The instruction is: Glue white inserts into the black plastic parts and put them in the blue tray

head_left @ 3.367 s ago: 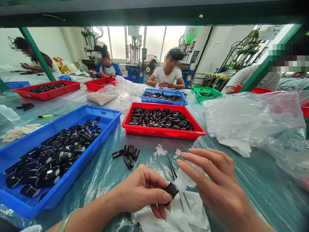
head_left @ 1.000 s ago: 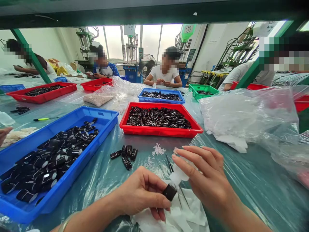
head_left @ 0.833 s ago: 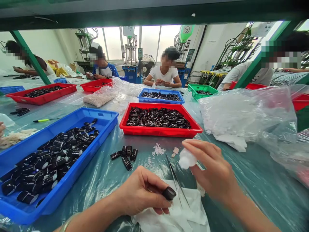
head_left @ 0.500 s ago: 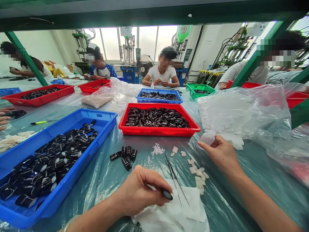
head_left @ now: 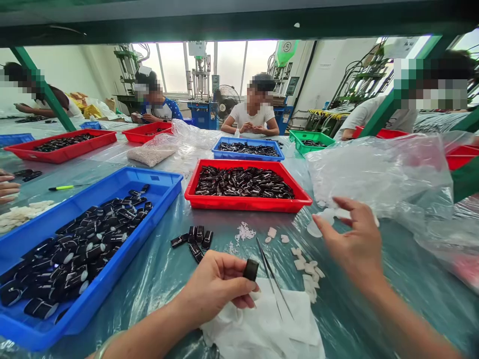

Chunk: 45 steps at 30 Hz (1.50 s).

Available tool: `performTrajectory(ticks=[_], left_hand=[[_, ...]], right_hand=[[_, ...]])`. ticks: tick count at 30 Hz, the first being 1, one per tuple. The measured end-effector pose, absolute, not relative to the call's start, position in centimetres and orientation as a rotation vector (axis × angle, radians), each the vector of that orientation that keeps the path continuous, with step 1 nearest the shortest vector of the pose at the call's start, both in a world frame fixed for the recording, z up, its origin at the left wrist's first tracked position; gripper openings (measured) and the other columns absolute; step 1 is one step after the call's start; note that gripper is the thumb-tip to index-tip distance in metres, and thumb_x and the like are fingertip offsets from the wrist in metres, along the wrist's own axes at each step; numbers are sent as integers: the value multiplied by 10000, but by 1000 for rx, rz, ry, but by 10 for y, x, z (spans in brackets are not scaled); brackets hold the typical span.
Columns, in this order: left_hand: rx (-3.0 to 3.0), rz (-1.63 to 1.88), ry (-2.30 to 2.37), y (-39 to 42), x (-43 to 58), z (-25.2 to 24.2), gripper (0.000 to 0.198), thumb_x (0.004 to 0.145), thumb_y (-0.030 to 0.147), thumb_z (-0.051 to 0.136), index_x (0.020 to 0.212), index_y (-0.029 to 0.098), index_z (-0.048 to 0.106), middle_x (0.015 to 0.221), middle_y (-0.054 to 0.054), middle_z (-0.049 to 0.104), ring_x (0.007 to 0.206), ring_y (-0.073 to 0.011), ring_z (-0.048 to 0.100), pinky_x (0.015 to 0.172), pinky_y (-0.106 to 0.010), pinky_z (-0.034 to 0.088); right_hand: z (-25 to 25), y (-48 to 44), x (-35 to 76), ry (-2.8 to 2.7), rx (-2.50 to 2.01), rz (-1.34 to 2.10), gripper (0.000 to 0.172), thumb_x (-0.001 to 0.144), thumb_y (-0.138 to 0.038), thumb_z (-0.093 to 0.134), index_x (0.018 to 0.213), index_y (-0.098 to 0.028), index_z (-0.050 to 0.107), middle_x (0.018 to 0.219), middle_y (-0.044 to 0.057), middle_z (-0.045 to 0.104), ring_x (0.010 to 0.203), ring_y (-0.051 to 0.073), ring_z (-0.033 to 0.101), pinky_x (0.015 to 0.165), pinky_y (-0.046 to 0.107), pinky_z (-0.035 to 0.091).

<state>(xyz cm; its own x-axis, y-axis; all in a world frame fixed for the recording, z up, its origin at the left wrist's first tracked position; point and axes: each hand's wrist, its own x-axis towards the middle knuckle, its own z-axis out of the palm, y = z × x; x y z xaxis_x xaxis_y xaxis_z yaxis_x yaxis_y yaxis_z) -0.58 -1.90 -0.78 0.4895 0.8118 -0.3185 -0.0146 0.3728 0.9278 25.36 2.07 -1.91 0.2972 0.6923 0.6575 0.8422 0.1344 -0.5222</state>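
My left hand (head_left: 220,281) pinches a small black part (head_left: 250,269) between thumb and fingers, its dark end turned upward. Fingers spread, my right hand (head_left: 354,239) is beside a translucent white plastic piece (head_left: 318,227), perhaps a small bottle; its exact kind is unclear. Tweezers (head_left: 271,276) lie with their handle ends on a white cloth (head_left: 277,324), just right of my left hand. A small group of black parts (head_left: 192,242) rests beyond that hand. White pads (head_left: 309,271) and white scraps (head_left: 245,232) are scattered between my hands.
A blue tray (head_left: 157,219) of black parts stands at left, a red tray (head_left: 247,203) of them ahead. Clear plastic bags (head_left: 377,174) pile up at right. Green frame bars (head_left: 392,94) cross above. Co-workers sit across the table; another person's hand (head_left: 7,187) shows at far left.
My left hand has turned the black part from its pale end facing me to upright, raising it slightly. My right hand has opened and drawn right, off the translucent piece.
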Motion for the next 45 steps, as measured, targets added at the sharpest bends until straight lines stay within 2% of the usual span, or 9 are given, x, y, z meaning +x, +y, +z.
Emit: performTrajectory(ticks=[2,3,8,13,19,25,32,38,45], left_hand=[[1068,634,912,-19,-5,-8,147,627,207,680,706,83,687,676,-75,670,546,-114,612,511,-183,467],[1070,629,904,-19,-5,-9,147,632,209,678,704,82,686,667,-73,666,545,-113,612,512,-182,468],[1039,609,872,-18,-5,-10,155,647,203,661,735,78,691,692,-74,666,566,-111,624,519,-169,471],[1017,588,855,-19,-5,-9,185,633,165,641,789,87,704,748,-81,679,601,-119,640,535,-168,481],[1038,569,828,-20,-6,-7,197,650,207,644,788,79,702,752,-92,675,608,-121,636,539,-173,481],[1051,574,831,-21,-6,-9,207,665,246,651,777,77,695,747,-96,671,604,-131,636,544,-191,484],[1078,551,806,-22,-4,-10,248,655,271,676,830,101,716,725,-71,660,602,-118,623,559,-194,480],[1092,572,814,-23,-5,-11,259,661,302,674,827,108,718,733,-71,661,602,-126,624,561,-205,486],[1136,609,838,-23,-3,-12,200,689,268,645,788,108,712,620,-29,614,591,-123,617,562,-201,487]], right_hand=[[-17,14,238,-1710,-1458,-153,162,828,-295,527,956,-224,596,962,59,626,898,231,582,771,379,481],[-18,13,231,-1855,-1386,-115,134,838,-256,505,908,-230,616,896,41,648,842,206,596,738,346,493],[-35,17,209,-2298,-1209,-39,250,803,-84,472,899,-220,659,883,49,693,824,223,571,664,342,479],[-41,18,207,-2359,-1244,-27,271,778,-22,433,783,-179,653,817,101,658,750,226,537,655,356,461],[-25,4,201,-2183,-1258,152,353,862,-101,336,1067,-188,610,814,81,581,713,185,543,633,324,489],[-3,-17,185,-1977,-1232,494,230,883,-247,435,884,-196,659,726,31,596,644,141,568,556,246,489],[5,-33,169,-1486,-1245,1059,110,693,-296,686,669,-196,724,656,25,673,618,148,607,563,227,499],[4,-39,164,-1452,-1253,1020,69,671,-280,706,698,-244,758,647,26,691,617,175,630,571,262,520],[-2,-40,161,-1494,-1188,930,100,701,-232,685,745,-286,756,719,23,721,656,177,649,604,266,540]])
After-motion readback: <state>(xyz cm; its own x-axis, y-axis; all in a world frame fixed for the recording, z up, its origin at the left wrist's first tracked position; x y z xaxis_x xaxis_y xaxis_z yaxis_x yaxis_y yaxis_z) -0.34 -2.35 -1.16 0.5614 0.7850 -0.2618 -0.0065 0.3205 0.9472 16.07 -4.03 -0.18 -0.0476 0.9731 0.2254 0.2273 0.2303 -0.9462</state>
